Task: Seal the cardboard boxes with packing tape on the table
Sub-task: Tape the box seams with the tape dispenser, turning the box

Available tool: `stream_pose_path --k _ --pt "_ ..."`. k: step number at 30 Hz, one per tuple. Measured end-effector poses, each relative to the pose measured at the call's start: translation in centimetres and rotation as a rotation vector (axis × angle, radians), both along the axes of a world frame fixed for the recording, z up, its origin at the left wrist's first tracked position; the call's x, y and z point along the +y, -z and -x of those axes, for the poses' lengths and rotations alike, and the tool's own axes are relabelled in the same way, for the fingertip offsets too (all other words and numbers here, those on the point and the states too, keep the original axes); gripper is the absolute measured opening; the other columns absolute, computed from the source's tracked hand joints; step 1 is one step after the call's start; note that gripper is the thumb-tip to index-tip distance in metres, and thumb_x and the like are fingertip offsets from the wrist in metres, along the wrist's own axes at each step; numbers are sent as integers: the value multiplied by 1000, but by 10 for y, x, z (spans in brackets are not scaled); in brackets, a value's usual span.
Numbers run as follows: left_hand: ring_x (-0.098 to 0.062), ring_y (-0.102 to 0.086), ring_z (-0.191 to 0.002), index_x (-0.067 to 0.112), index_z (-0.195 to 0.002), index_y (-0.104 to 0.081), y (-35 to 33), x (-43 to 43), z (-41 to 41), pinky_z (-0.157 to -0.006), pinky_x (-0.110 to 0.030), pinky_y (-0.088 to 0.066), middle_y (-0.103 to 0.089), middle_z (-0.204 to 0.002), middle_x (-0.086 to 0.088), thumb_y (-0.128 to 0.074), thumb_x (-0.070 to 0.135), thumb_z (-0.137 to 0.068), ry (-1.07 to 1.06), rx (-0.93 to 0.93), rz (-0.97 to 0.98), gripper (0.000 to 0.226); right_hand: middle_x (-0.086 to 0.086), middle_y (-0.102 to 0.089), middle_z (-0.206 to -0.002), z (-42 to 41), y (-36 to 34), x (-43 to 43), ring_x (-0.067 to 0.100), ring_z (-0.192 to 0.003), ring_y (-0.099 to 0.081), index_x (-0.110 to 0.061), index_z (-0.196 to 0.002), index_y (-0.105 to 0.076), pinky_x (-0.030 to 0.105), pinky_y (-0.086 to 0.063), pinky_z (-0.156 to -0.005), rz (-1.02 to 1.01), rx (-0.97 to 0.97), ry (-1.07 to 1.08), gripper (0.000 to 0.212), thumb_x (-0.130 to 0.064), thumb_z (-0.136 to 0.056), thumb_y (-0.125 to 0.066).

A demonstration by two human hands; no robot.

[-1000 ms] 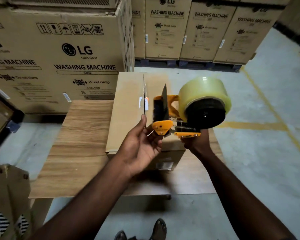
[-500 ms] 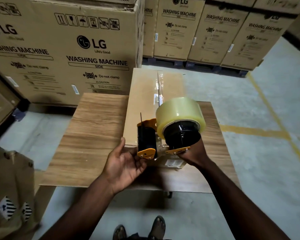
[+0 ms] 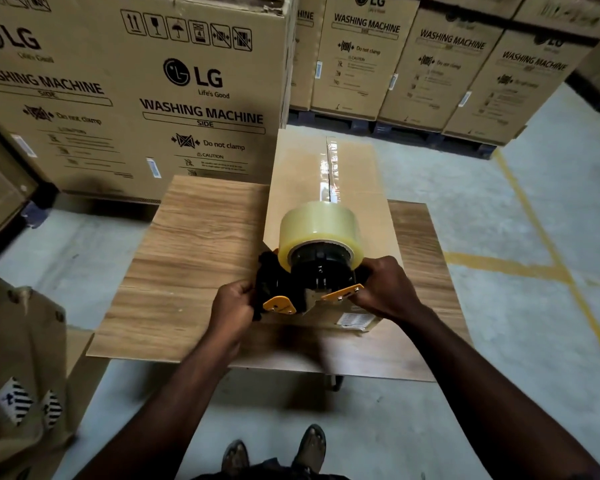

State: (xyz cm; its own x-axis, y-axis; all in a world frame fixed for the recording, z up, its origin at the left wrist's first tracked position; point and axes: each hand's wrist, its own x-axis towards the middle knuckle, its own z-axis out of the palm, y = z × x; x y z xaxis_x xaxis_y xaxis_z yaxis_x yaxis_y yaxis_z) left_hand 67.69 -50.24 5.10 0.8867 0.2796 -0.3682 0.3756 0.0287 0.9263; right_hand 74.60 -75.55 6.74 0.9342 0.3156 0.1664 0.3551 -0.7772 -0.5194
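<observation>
- Brown cardboard box (image 3: 298,188) on the wooden table (image 3: 194,254), glossy tape (image 3: 329,171) along its seam toward 12 o'clock.
- Orange-black tape dispenser (image 3: 312,282) at its 6 o'clock edge, left hand (image 3: 231,306) and right hand (image 3: 385,289) both gripping it.

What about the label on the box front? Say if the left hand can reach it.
Probably not as is: the left hand grips the dispenser, and the right hand crowds just above the label. Freed, it likely could.

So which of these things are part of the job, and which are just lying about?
In use: tape dispenser, gripped by left hand and right hand; cardboard box; table.
Lying about: washing machine cartons; yellow floor line.
</observation>
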Motion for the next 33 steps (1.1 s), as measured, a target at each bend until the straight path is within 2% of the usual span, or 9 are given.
stream_pose_path --k 4,7,13,17,20,23,28,31,33 --pt "-9 -49 -50 12 -73 -72 8 20 -11 -49 -23 -35 -61 -54 2 -62 15 -97 -46 8 33 26 3 -62 -57 -11 -6 -3 29 -56 -64 -20 -77 -71 36 -49 -50 91 -28 25 44 -60 -63 -58" --pt "-8 -50 -53 6 -87 -75 17 38 -15 -51 -21 -37 -62 -60 2 -67 23 -96 -57 1 54 21 4 -66 -61 -15 -11 -6 28 -60 -66 -18 -79 -73 35 -48 -50 120 -29 11 52 -64 -62 -59" --pt "-6 -52 -52 5 -92 -77 29 42 -23 -49 -19 -38 -64 -65 -2 -67 25 -96 -34 -2 34 23 -6 -53 -58 -24 -18 -4 27 -58 -59 -18 -80 -73 29 -35 -53 173 -12 -15 55 -66 -61 -53" --pt "-6 -53 -53 6 -92 -77 39 39 -27 -50 -20 -40 -65 -65 -2 -67 24 -96 -50 10 20 21 3 -65 -65 -30 -16 -8 32 -63 -64 -20 -85 -75 30 -38 -54 224 -10 -36 45 -59 -68 -60" --pt "-6 -51 -53 9 -89 -76 46 32 -26 -49 -20 -39 -64 -63 1 -67 25 -96 -72 20 40 19 13 -72 -79 -34 -17 -7 40 -73 -67 -21 -94 -77 29 -37 -58 294 2 -43 28 -41 -76 -77" --pt "-5 -48 -54 9 -89 -73 52 26 -23 -50 -21 -35 -60 -64 3 -65 24 -97 -88 31 105 19 14 -72 -82 -36 -14 -6 42 -77 -66 -19 -95 -76 30 -38 -58 325 35 -49 25 -37 -77 -77" --pt "-12 -42 -58 16 -89 -58 71 17 -23 -48 -25 -27 -51 -71 -1 -51 27 -104 -59 249 294 20 14 -71 -80 -38 -8 -7 41 -75 -65 -17 -93 -73 32 -40 -57 340 67 -65 41 -50 -72 -62" --pt "-12 -40 -57 18 -87 -60 88 6 -16 -43 -21 -26 -52 -69 -1 -47 30 -106 -61 355 404 26 14 -72 -82 -36 -9 -9 41 -77 -65 -18 -95 -72 33 -42 -59 350 71 -86 35 -47 -75 -67" --pt "-13 -40 -58 17 -85 -60 94 8 -16 -42 -21 -26 -53 -69 -1 -48 29 -105 -83 367 418 26 13 -72 -83 -35 -8 -9 41 -78 -65 -19 -96 -72 33 -42 -60 344 78 -96 42 -49 -71 -58"
